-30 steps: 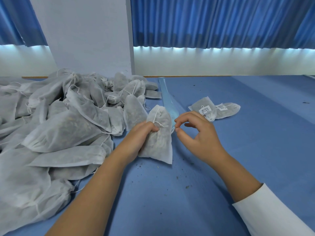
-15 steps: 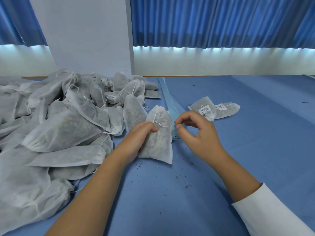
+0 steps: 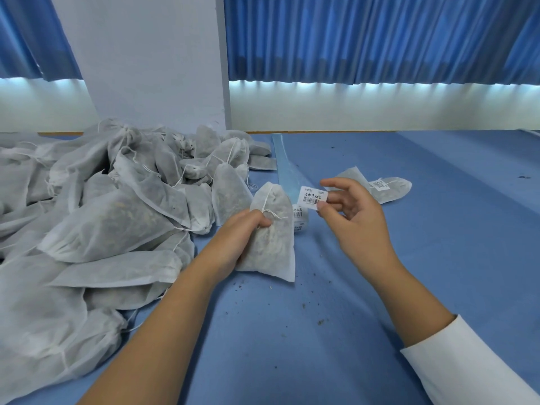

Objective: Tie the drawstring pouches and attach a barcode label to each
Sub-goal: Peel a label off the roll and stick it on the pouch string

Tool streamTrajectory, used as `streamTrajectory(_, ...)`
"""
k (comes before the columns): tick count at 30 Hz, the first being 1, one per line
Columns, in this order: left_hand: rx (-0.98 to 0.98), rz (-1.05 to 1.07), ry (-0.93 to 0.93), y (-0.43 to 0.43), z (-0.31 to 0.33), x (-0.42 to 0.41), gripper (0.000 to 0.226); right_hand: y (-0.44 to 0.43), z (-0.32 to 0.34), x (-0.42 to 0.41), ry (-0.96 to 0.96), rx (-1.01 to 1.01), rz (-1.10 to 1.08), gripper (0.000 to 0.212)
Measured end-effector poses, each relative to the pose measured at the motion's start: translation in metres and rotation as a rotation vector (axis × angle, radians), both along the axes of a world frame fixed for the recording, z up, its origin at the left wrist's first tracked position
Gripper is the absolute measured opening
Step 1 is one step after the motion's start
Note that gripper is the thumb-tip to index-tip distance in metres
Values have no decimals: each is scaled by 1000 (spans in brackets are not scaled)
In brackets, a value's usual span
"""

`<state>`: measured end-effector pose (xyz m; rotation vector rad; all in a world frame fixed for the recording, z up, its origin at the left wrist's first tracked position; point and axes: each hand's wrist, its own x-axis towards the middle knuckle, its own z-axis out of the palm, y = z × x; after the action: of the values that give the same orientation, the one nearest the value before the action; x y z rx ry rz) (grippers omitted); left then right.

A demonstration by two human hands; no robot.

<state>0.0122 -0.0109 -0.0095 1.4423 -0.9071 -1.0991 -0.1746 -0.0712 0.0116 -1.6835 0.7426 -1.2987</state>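
Two hands work: left hand [image 3: 244,235] grips a pouch [image 3: 273,238], right hand [image 3: 352,217] pinches a barcode label [image 3: 313,197].

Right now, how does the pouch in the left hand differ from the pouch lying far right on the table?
The held pouch is gripped by the left hand; the far-right pouch lies flat, untouched. The held pouch shows no label; the far-right pouch bears a white label. Both are grey, filled drawstring pouches.

The right hand [image 3: 353,226] belongs to an arm in a plain white long sleeve [image 3: 467,363], whose smooth cuff ends partway along the forearm. The left hand [image 3: 242,235] and left forearm [image 3: 163,325] are bare to the picture's edge.
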Motion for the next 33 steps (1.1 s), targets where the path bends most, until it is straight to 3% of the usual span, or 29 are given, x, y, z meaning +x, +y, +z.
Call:
streamTrajectory(9,2,100,0,4,7,7,34,0,1,-1,-32,84,40,47)
streamTrajectory(14,-45,138,19,4,8,10,24,0,-2,-1,4,94,2,44)
streamTrajectory(17,-28,131,35,2,6,4,31,-3,-4,1,0,162,-11,41)
streamTrajectory(22,-48,95,35,3,7,-1,20,-9,-3,1,-133,337,-7,29)
streamTrajectory(33,-74,61,-51,11,11,-8,51,4,0,4,-67,193,138,53)
